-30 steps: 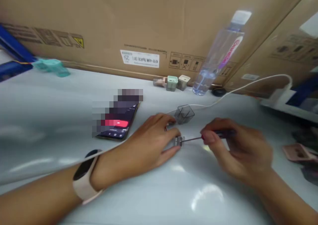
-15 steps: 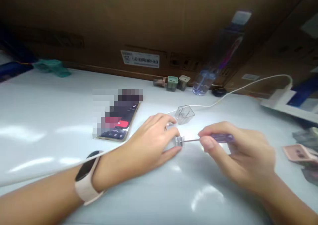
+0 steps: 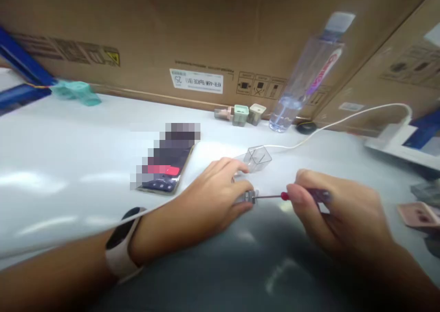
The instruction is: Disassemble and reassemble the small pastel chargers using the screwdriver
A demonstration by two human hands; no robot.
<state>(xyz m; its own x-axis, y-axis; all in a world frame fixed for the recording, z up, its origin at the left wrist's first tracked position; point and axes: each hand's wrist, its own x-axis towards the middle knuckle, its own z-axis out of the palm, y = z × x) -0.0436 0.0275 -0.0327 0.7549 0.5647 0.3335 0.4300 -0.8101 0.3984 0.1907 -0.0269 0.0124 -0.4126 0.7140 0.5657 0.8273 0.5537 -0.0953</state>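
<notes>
My left hand point(image 3: 213, 197) rests on the white table point(image 3: 68, 165) and pinches a small clear plastic part point(image 3: 250, 196) between thumb and fingers. My right hand point(image 3: 330, 206) grips a thin screwdriver point(image 3: 275, 196) with a purple handle and a red collar. Its metal shaft points left, with the tip at the small part. A pale wristband point(image 3: 120, 245) sits on my left wrist. Just behind the left fingers lies a clear plastic cube-shaped shell point(image 3: 257, 158).
A phone point(image 3: 167, 169) lies left of my hands. Small pink, green and beige blocks point(image 3: 240, 114), a clear water bottle point(image 3: 305, 78) and a white cable point(image 3: 343, 119) stand along the cardboard boxes point(image 3: 206, 32) at the back. A pink part point(image 3: 417, 213) lies at right.
My right hand has slid slightly right along the screwdriver, baring its red collar. The left hand keeps its pinch on the small part. The view brightened again after a darker moment.
</notes>
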